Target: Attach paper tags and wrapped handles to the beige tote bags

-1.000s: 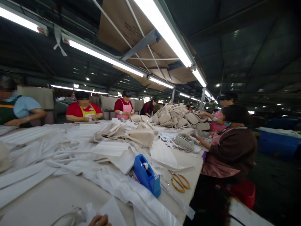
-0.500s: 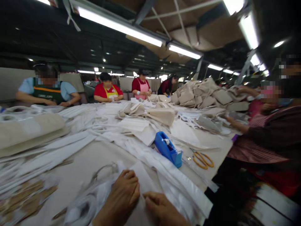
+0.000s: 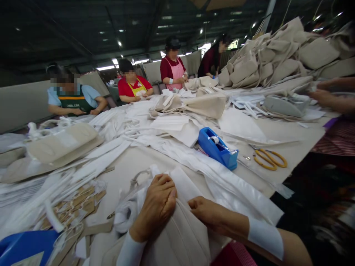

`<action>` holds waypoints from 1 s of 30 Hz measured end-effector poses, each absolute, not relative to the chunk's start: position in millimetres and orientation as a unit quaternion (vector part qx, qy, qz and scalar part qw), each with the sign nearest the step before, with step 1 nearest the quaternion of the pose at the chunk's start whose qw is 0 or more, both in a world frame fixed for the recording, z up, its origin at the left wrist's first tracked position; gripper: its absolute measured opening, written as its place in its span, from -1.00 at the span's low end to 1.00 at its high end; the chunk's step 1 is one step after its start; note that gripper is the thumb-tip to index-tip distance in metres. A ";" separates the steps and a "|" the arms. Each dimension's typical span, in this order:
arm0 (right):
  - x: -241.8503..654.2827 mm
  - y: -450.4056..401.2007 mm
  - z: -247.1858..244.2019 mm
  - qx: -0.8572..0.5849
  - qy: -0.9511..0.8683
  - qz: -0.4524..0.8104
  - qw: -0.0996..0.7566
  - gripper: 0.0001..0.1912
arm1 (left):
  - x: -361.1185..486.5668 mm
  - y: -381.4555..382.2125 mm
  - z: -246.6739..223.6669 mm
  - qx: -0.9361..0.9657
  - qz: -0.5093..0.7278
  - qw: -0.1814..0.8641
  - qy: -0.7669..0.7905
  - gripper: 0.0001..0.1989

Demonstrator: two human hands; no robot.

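A beige bag (image 3: 185,236) with stitched seams stands at the front edge of the table, close to my body. My left hand (image 3: 159,208) is closed over its upper edge. To the right, my right hand (image 3: 209,214) has its fingers pinched together beside the bag's upper edge; whatever they hold, if anything, is hidden. White sheet material (image 3: 184,183) rises just behind the two hands. Rolled white padding (image 3: 124,210) and a ring-shaped handle (image 3: 138,177) lie left of my left hand.
A blue tape dispenser (image 3: 217,147) and yellow-handled scissors (image 3: 269,159) lie ahead on the right. Cardboard tags (image 3: 80,203) and another blue dispenser-like object (image 3: 27,247) are at left. Beige bags (image 3: 277,59) pile up behind. Co-workers (image 3: 173,68) work across the table; another's hands (image 3: 332,94) reach in at right.
My view has tipped downward and turned, so the bag and both forearms show more. Both hands stay close together at the bag's upper edge, now slightly farther apart.
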State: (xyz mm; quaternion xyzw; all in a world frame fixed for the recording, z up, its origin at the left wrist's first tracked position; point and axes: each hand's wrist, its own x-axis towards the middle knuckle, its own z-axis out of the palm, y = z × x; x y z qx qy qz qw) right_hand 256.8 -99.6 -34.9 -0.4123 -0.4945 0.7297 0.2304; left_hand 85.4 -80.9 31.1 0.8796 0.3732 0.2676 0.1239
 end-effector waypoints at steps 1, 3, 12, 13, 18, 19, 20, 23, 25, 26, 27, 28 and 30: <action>254.3 -98.6 -38.4 -0.420 -0.518 0.708 0.234 -0.69 | 86.3 -80.8 30.2 0.880 0.266 0.123 0.374 -0.69; 252.2 -96.4 -44.5 -0.451 -0.568 0.649 0.229 -0.75 | 88.1 -80.1 27.6 0.885 0.256 0.114 0.372 -0.70; 275.7 -77.3 -13.8 -0.559 -0.736 0.322 0.204 -0.71 | 88.8 -78.9 26.0 0.892 0.243 0.090 0.370 -0.69; 275.0 -73.2 -13.7 -0.574 -0.746 0.260 0.215 -0.63 | 88.7 -79.0 26.3 0.892 0.243 0.092 0.370 -0.69; 262.4 -52.6 -33.1 -0.583 -0.768 0.183 0.194 -0.26 | 89.2 -79.3 26.6 0.888 0.249 0.104 0.373 -0.69; 262.7 -49.0 -34.8 -0.572 -0.765 0.209 0.209 -0.28 | 89.3 -79.4 26.9 0.887 0.250 0.106 0.373 -0.70; 265.1 -45.7 -34.0 -0.562 -0.758 0.235 0.235 -0.31 | 89.3 -79.5 27.3 0.886 0.252 0.106 0.374 -0.70; 283.5 -39.1 -18.5 -0.533 -0.709 0.306 0.345 -0.44 | 89.0 -80.0 28.4 0.884 0.252 0.106 0.380 -0.70; 298.2 -38.5 -3.6 -0.504 -0.675 0.378 0.382 -0.50 | 88.6 -80.6 28.6 0.884 0.249 0.103 0.382 -0.70; 303.8 -39.4 2.5 -0.485 -0.663 0.431 0.373 -0.53 | 88.3 -80.8 28.4 0.884 0.248 0.100 0.382 -0.69; 307.4 -41.0 6.6 -0.461 -0.656 0.486 0.347 -0.56 | 88.1 -80.9 28.1 0.885 0.247 0.096 0.383 -0.69; 308.6 -42.8 8.4 -0.437 -0.652 0.534 0.314 -0.58 | 87.9 -81.0 27.5 0.886 0.246 0.091 0.383 -0.68; 304.6 -46.1 5.3 -0.394 -0.654 0.596 0.250 -0.61 | 87.5 -80.7 26.2 0.888 0.244 0.080 0.381 -0.68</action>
